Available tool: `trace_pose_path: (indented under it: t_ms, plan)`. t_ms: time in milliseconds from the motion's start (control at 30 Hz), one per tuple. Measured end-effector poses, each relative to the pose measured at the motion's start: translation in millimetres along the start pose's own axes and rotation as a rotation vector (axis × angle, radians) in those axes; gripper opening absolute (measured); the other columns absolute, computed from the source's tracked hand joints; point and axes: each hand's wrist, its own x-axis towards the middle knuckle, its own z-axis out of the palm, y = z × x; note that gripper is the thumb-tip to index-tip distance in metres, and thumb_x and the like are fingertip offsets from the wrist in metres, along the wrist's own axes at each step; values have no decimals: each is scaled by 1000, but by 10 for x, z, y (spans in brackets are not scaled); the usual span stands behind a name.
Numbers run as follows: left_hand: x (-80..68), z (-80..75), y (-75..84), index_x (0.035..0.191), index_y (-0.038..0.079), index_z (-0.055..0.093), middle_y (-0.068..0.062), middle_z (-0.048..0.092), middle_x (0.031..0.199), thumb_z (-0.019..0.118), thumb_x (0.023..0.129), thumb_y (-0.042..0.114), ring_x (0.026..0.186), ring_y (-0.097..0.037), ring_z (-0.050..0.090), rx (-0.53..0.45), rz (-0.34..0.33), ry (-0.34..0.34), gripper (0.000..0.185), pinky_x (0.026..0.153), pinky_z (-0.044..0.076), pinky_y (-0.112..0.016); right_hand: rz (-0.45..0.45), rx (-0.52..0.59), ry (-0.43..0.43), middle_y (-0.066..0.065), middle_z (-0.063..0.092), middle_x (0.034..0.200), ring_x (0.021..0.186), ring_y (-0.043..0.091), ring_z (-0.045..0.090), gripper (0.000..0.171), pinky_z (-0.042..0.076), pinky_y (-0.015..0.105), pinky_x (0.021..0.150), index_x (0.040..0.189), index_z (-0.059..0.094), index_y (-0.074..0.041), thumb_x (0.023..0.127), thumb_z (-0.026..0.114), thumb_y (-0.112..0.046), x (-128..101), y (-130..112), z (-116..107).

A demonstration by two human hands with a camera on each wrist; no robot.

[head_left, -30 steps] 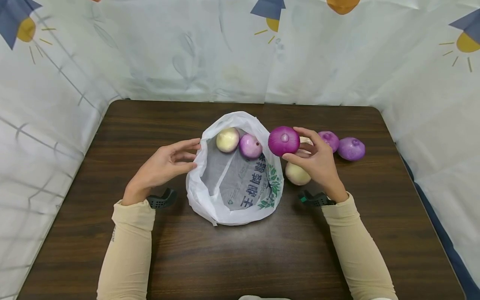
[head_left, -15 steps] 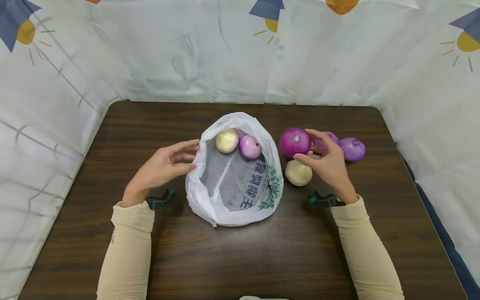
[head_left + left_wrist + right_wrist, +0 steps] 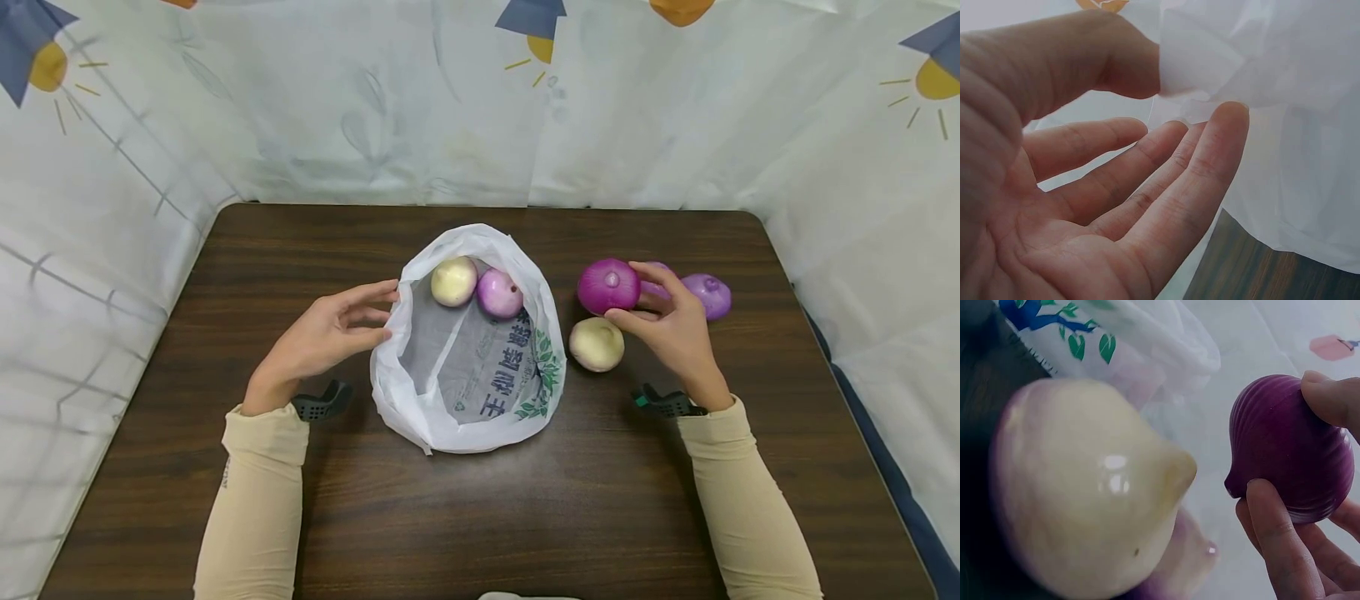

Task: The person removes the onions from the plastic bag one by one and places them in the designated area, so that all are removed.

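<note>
My right hand point(image 3: 667, 321) holds a deep purple onion point(image 3: 609, 286) between thumb and fingers, to the right of a white plastic bag point(image 3: 401, 408). In the right wrist view the purple onion point(image 3: 1285, 447) hangs in my fingertips, its pointed end exposed. A pale onion point(image 3: 597, 344) sits just below it on the table. At the bag's left rim my left hand point(image 3: 322, 337) holds the plastic; the left wrist view has the thumb tip hidden behind the folded rim. Inside the bag lie a pale onion point(image 3: 453, 281) and a light purple onion point(image 3: 500, 293).
Beyond my right hand, a bright purple onion point(image 3: 707, 296) lies on the brown table point(image 3: 480, 525), with another purple onion point(image 3: 657, 279) partly hidden by the fingers. A white patterned sheet point(image 3: 322, 108) encloses the back and sides.
My right hand has moved right with the purple onion, from the bag's right rim to above the pale onion. The left hand and bag stay nearly still.
</note>
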Motion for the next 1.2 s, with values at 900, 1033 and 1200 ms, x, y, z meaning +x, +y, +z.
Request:
trace_pose_path:
  t_ms: [900, 1033, 1200]
  plan:
    - [9, 22, 4, 155, 7, 46, -21, 53, 149, 70, 95, 0, 110, 4, 65, 2, -18, -3, 65, 89, 57, -13, 3, -97, 52, -14, 60, 127, 96, -5, 70, 67, 59, 11, 81, 142, 61, -14, 81, 88, -7, -162, 282, -281]
    - [14, 21, -4, 155, 6, 46, -22, 53, 149, 70, 95, 0, 110, 4, 64, 3, -12, -2, 65, 89, 57, -13, -2, -100, 42, -14, 60, 130, 98, -6, 70, 68, 59, 12, 81, 143, 60, -15, 81, 88, -7, -189, 320, -321]
    - [14, 21, 1, 155, 5, 46, -22, 54, 149, 70, 95, 0, 110, 5, 65, 3, -12, -2, 65, 89, 57, -12, -18, -155, 45, -16, 61, 129, 96, -9, 69, 70, 58, 10, 79, 143, 61, -14, 79, 89, -6, -215, 358, -359]
